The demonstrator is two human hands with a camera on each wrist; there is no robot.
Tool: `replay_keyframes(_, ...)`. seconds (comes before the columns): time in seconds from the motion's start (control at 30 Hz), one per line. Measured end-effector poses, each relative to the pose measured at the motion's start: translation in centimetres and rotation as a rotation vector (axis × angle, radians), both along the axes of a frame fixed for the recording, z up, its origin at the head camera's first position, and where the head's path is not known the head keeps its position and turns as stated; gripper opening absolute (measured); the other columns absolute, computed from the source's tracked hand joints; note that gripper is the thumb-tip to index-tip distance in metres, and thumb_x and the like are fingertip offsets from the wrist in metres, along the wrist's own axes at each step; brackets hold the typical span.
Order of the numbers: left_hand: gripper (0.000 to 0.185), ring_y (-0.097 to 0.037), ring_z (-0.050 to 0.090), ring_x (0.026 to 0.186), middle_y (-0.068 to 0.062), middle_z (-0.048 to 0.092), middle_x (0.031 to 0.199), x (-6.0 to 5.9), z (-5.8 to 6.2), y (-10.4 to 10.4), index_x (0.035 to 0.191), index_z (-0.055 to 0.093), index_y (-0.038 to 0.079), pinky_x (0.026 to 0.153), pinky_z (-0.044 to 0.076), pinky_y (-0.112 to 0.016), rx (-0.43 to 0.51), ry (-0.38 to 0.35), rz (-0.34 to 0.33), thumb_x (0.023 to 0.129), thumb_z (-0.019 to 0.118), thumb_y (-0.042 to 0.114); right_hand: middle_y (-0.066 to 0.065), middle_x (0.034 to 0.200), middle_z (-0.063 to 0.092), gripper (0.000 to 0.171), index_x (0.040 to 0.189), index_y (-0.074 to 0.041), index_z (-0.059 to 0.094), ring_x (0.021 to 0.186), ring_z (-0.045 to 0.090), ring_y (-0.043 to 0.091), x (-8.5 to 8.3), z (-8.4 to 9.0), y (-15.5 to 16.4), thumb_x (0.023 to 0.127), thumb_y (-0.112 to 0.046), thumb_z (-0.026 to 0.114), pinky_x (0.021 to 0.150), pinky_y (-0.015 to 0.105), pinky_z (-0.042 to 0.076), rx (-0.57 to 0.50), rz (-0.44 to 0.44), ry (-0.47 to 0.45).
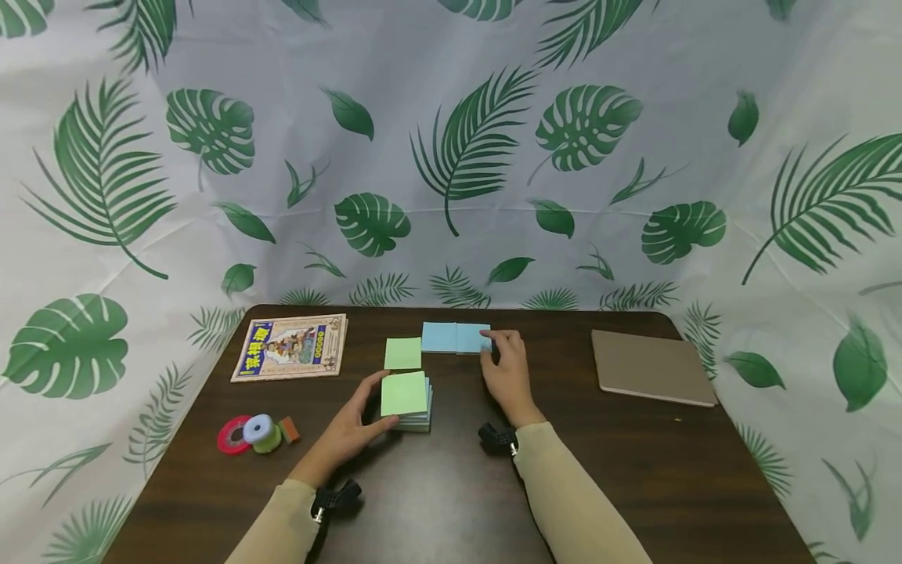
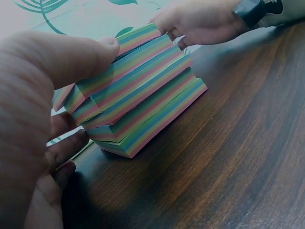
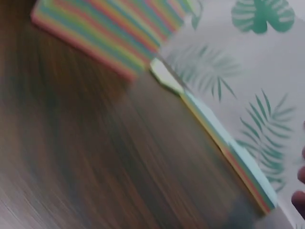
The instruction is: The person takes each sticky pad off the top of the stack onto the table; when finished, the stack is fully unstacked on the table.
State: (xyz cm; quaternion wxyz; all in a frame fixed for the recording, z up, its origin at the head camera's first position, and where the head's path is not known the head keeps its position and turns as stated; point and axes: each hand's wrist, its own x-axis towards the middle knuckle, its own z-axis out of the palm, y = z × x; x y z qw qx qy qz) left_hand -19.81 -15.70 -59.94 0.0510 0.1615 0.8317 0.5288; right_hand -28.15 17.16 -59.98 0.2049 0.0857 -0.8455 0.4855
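Currently, a stack of square paper note pads (image 1: 404, 393), pale green on top with striped pink, yellow, green and blue sides, stands near the middle of the dark wood-grain desk (image 1: 451, 486). From its 8 o'clock the person's left hand (image 1: 347, 431) has its grip closed on it, thumb on the near side and fingers round the left; its layers sit unevenly, some edges jutting out. At the stack's 12 o'clock lies a thin pale green square pad (image 1: 403, 354), its right edge meeting a light blue pad (image 1: 439, 338) at 1 o'clock. A second light blue pad (image 1: 472, 338) adjoins that one at 2 o'clock. Between 2 and 3 o'clock is the right hand (image 1: 509, 374), its grip loose and holding nothing, fingertips at the second blue pad's right end; whether they touch it I cannot tell. Farther out, a colourful printed paper booklet (image 1: 290, 348) lies at 10 o'clock; towards 9 are a red tape ring (image 1: 224, 439), a pale blue-white spool (image 1: 260, 427) above a green roll (image 1: 268, 446), and a small orange-brown block (image 1: 289, 430). A flat taupe notebook-like object (image 1: 654, 366) lies at 3 o'clock
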Motion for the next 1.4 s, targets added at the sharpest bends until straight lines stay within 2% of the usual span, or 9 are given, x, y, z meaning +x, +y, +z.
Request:
replay_keyframes(0.13,0.086,-0.043,0.030,0.164,-0.016,0.034,0.177,0.2,0.0,-0.1,0.169,0.031,0.036,0.128,0.022,-0.075,0.005,-0.029,-0.001,0.099,0.082,0.039,0.017,0.110,0.060,0.027,0.136,-0.013,0.072,0.091,0.057,0.023,0.9,0.1,-1.4,0.111,-0.015,0.064,0.081,0.033,0.048,-0.194,0.135,0.007)
replay_keyframes(0.23,0.086,-0.044,0.031,0.163,-0.016,0.035,0.176,0.2,0.2,-0.1,0.169,0.032,0.037,0.127,0.023,-0.076,0.003,-0.026,0.006,0.099,0.081,0.040,0.015,0.093,0.058,0.027,0.137,-0.013,0.070,0.071,0.051,0.016,1.6,0.4,-2.5,0.113,-0.021,0.063,0.067,0.027,0.045,-0.326,0.286,-0.057)
replay_keyframes(0.33,0.087,-0.044,0.032,0.163,-0.016,0.036,0.176,0.1,0.4,0.0,0.170,0.032,0.033,0.126,0.024,-0.076,0.002,-0.014,0.011,0.098,0.082,0.040,0.007,0.085,0.052,0.036,0.143,-0.009,0.065,0.062,0.044,0.011,2.0,0.5,-3.4,0.114,-0.028,0.061,0.061,0.025,0.042,-0.368,0.422,-0.143)
replay_keyframes(0.43,0.087,-0.045,0.033,0.162,-0.017,0.037,0.175,0.0,0.3,0.1,0.170,0.032,0.031,0.126,0.024,-0.076,-0.003,-0.012,0.008,0.099,0.082,0.040,0.001,0.086,0.051,0.042,0.150,-0.007,0.059,0.060,0.043,0.011,2.4,0.3,-3.9,0.114,-0.029,0.061,0.058,0.027,0.042,-0.329,0.512,-0.195)
replay_keyframes(0.53,0.085,-0.045,0.035,0.161,-0.018,0.039,0.174,0.0,0.2,0.1,0.169,0.032,0.033,0.126,0.024,-0.075,-0.011,-0.013,0.001,0.100,0.081,0.039,0.002,0.093,0.053,0.054,0.157,-0.010,0.053,0.064,0.046,0.011,2.8,-0.1,-4.1,0.112,-0.037,0.063,0.057,0.027,0.043,-0.220,0.592,-0.214)
replay_keyframes(0.67,0.084,-0.046,0.035,0.161,-0.019,0.038,0.174,0.1,0.0,0.1,0.169,0.031,0.034,0.125,0.024,-0.077,-0.003,-0.017,-0.007,0.101,0.080,0.037,0.008,0.105,0.048,0.080,0.165,-0.013,0.044,0.072,0.042,0.012,3.3,0.1,-4.4,0.101,-0.051,0.072,0.063,0.025,0.042,-0.068,0.697,-0.230)
replay_keyframes(0.97,0.084,-0.046,0.034,0.161,-0.018,0.038,0.174,0.2,0.1,-0.1,0.169,0.031,0.036,0.124,0.025,-0.078,-0.006,-0.017,-0.006,0.101,0.079,0.039,0.012,0.111,0.047,0.082,0.159,-0.036,0.051,0.088,0.042,0.018,3.3,-0.1,-5.2,0.089,-0.032,0.093,0.073,0.022,0.038,0.110,0.652,-0.246)
replay_keyframes(1.23,0.084,-0.046,0.036,0.160,-0.019,0.043,0.171,0.1,0.1,-0.2,0.169,0.031,0.032,0.125,0.024,-0.078,0.006,0.008,-0.017,0.101,0.080,0.037,0.007,0.115,0.051,0.073,0.156,-0.043,0.050,0.082,0.042,0.015,3.5,0.6,-5.3,0.094,-0.039,0.088,0.070,0.023,0.039,0.101,0.672,-0.267)
replay_keyframes(1.4,0.084,-0.045,0.035,0.161,-0.018,0.042,0.172,0.1,0.1,-0.2,0.169,0.032,0.033,0.126,0.023,-0.076,0.011,0.009,-0.018,0.101,0.080,0.032,0.008,0.117,0.051,0.071,0.155,-0.039,0.051,0.076,0.040,0.012,3.3,0.8,-5.1,0.095,-0.036,0.088,0.066,0.022,0.039,0.069,0.702,-0.274)
